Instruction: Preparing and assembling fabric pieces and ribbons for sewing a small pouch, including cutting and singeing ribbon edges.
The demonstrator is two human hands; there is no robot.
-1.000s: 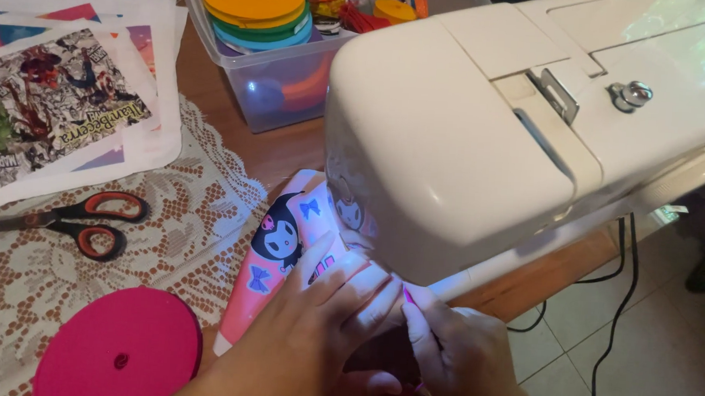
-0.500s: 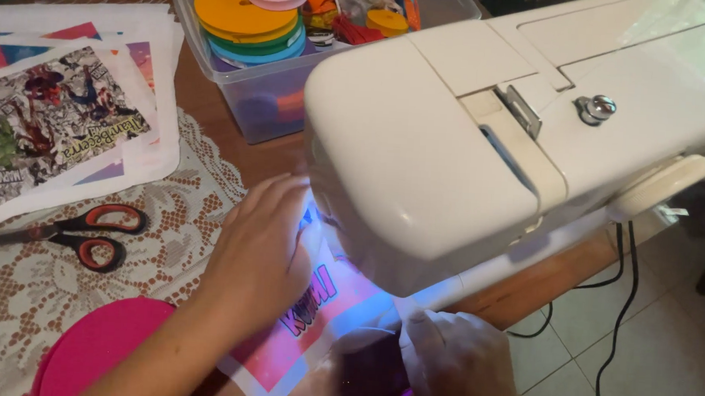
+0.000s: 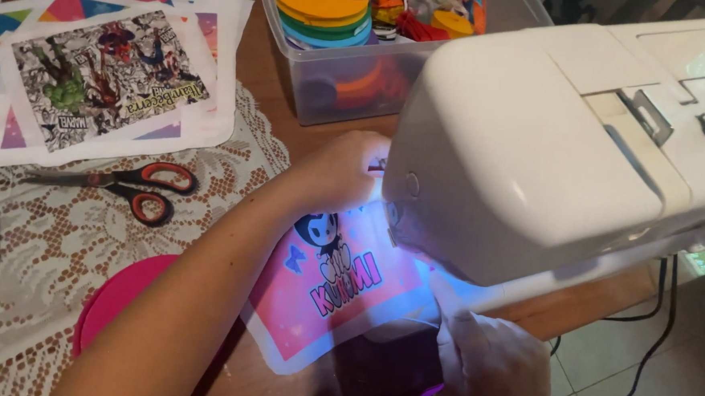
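Pink printed fabric, a flat rectangle with a white border and a cartoon figure, lies on the tabletop under the head of one white sewing machine, lit by the machine's bluish lamp. The left hand comes in on a long diagonal from 7 o'clock, forearm bare, and ends at the machine's left face, fingers curled toward a small lever there; whether it actually grips anything I cannot tell, since the fingertips sit against the casing. The right hand rests at 5 o'clock, palm down and loosely spread, its forefinger stretched toward 11 o'clock with the tip pressing on the fabric's lower right edge; it clasps nothing.

The machine is smooth, rounded plastic with a metal fitting on top. At 9 o'clock one pair of scissors with red-and-black handles lies shut on a cream lace cloth. A round pink felt disc shows at 8 o'clock, partly behind the forearm. At 10 o'clock a stack of printed sheets fans out, the top one a comic-style picture. At 12 o'clock one clear plastic box holds stacked coloured discs, yellow, green, blue and orange.
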